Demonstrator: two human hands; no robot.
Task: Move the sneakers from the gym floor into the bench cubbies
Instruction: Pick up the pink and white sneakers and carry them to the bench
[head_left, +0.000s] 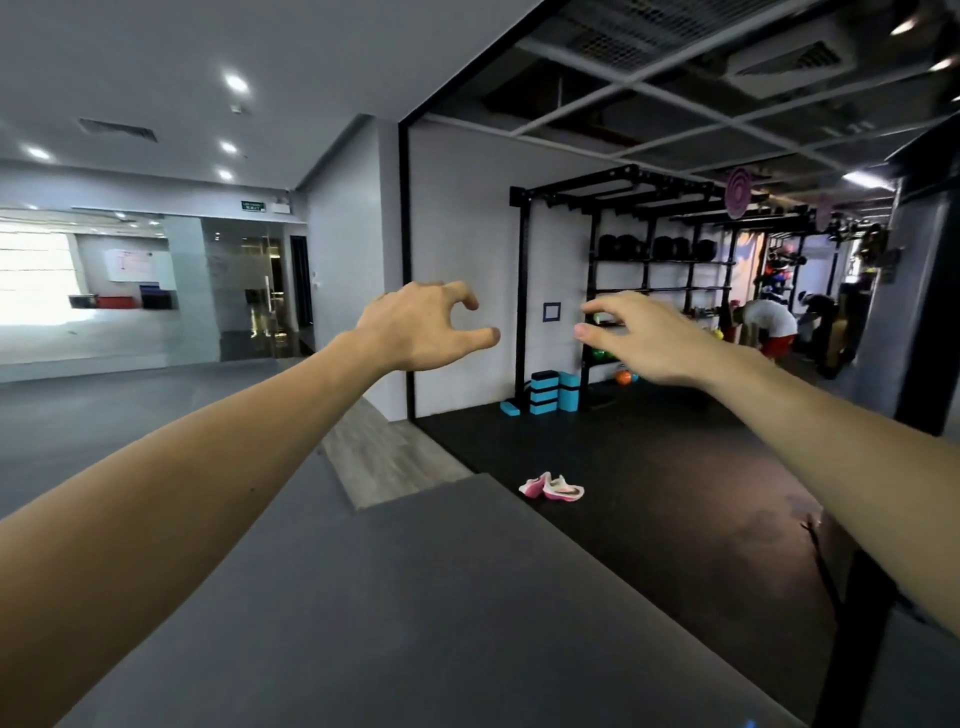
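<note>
While both hands hang empty, sneakers (551, 487) lie small, blurred.

Bright window (36, 275) glare washes out the far left; ceiling spots (236, 83) light the pale hall. The right gym bay is dim. Edges bow with wide-angle distortion; distant racks (665, 270) look soft.

two sneakers (551, 487), two hands (422, 327)
</note>
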